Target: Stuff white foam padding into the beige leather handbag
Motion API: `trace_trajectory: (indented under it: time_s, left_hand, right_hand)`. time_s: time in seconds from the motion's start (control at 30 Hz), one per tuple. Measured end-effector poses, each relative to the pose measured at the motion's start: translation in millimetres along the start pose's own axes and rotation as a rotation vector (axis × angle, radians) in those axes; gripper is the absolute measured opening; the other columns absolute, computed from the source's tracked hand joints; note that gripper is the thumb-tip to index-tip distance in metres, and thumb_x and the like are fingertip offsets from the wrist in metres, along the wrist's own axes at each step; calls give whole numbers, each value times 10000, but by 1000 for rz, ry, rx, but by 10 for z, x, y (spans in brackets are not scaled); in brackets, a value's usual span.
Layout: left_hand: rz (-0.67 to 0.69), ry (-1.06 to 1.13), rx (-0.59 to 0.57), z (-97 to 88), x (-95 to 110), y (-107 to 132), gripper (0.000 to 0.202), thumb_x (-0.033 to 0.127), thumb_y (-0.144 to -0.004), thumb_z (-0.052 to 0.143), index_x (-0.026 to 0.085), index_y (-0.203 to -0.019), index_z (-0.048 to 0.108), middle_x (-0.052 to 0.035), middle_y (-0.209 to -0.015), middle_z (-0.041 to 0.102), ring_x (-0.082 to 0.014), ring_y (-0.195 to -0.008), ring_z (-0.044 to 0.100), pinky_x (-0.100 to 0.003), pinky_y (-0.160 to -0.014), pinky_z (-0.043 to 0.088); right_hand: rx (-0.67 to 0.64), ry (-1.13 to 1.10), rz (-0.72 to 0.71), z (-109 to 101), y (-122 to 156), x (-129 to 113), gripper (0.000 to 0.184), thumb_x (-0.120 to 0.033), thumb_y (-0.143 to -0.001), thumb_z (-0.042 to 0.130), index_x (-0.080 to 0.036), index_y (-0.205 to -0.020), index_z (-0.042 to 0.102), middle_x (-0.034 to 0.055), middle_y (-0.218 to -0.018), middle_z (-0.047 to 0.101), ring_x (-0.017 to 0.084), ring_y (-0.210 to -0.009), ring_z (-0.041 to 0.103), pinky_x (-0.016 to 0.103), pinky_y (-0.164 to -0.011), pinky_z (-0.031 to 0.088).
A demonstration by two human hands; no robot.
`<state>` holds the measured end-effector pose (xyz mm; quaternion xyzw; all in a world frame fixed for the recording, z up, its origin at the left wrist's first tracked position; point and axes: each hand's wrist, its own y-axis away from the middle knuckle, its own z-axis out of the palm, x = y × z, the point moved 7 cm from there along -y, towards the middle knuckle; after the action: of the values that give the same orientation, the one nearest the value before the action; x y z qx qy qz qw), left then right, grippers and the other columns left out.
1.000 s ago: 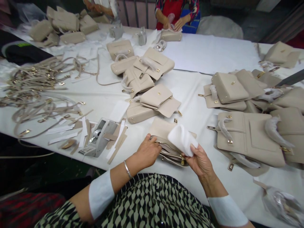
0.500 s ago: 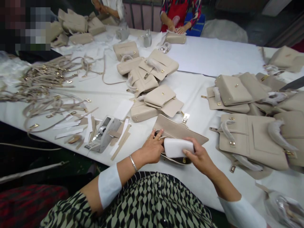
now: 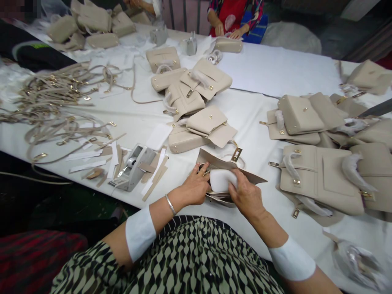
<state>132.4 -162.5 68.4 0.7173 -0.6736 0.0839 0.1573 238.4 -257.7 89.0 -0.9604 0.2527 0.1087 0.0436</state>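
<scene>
An open beige handbag (image 3: 228,165) lies at the near edge of the white table (image 3: 275,73), its flap thrown back with a gold clasp (image 3: 236,154). My left hand (image 3: 194,188) grips the bag's open mouth on the left side. My right hand (image 3: 245,195) is closed on a white foam pad (image 3: 221,179) and presses it down into the opening. Both wrists wear white sleeve covers.
Piles of beige handbags lie mid-table (image 3: 196,102) and at the right (image 3: 321,171). A tape dispenser (image 3: 134,165) with paper strips sits to my left, beyond it a heap of straps (image 3: 58,106). Another person's hands (image 3: 228,32) work on a bag across the table.
My right hand brought the foam pad down from above the bag and pushed it partly inside. The left hand stayed at the bag's mouth, and the flap lifted further back.
</scene>
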Motion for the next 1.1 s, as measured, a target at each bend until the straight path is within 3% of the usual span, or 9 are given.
trace_trajectory:
  time_s: [0.2,0.3,0.4,0.67,0.73,0.9,1.1]
  left_hand:
    - [23,5,-2,3,13,-10,191,152,-688,617,246,-822,717,-34,-1285,498,-402,-1373,91,-637,-1088,67]
    - [15,-1,5,19,8,-16,163,163,-702,616,234,-812,714,-26,-1321,481,-401,-1376,75,-642,-1088,59]
    - [9,5,-4,44,-4,-12,129,182,-710,622,224,-793,711,-20,-1349,463,-396,-1380,60,-633,-1094,53]
    - [-37,76,15,41,-47,-69,138,181,-729,614,243,-788,722,-43,-1388,405,-397,-1373,98,-629,-1084,106]
    - [-19,71,11,55,-39,-75,138,192,-730,619,249,-803,723,-45,-1383,408,-402,-1367,120,-629,-1082,116]
    - [7,-10,52,67,-9,-92,121,212,-766,593,222,-762,713,-37,-1305,500,-397,-1350,175,-625,-1092,98]
    - [17,-71,118,94,6,-89,188,231,-838,515,211,-791,696,-31,-1250,556,-346,-1349,208,-632,-1092,79]
  right_hand:
    - [-398,98,-63,-14,-112,-65,419,-202,-816,491,-207,-1234,463,86,-862,675,283,-740,634,336,-623,413]
    - [-493,177,-115,-73,-202,-135,378,-184,-795,487,-191,-1173,494,92,-804,681,285,-766,639,330,-635,404]
    - [-516,209,-149,-52,-220,-211,376,-213,-802,471,-195,-1177,476,82,-791,685,273,-766,647,319,-632,406]
    - [-318,150,-14,166,-225,-279,396,-263,-858,441,-256,-1253,422,50,-889,688,251,-767,652,317,-647,443]
    - [-353,160,-32,239,-242,-315,386,-247,-860,433,-254,-1247,431,58,-892,687,260,-780,651,328,-653,455]
    - [-609,202,-158,460,-276,-324,403,-162,-833,442,-141,-1234,480,150,-949,678,267,-911,636,347,-764,466]
    - [-615,239,-82,585,-445,-193,322,-185,-854,427,-117,-1142,555,174,-969,666,288,-917,632,373,-766,483]
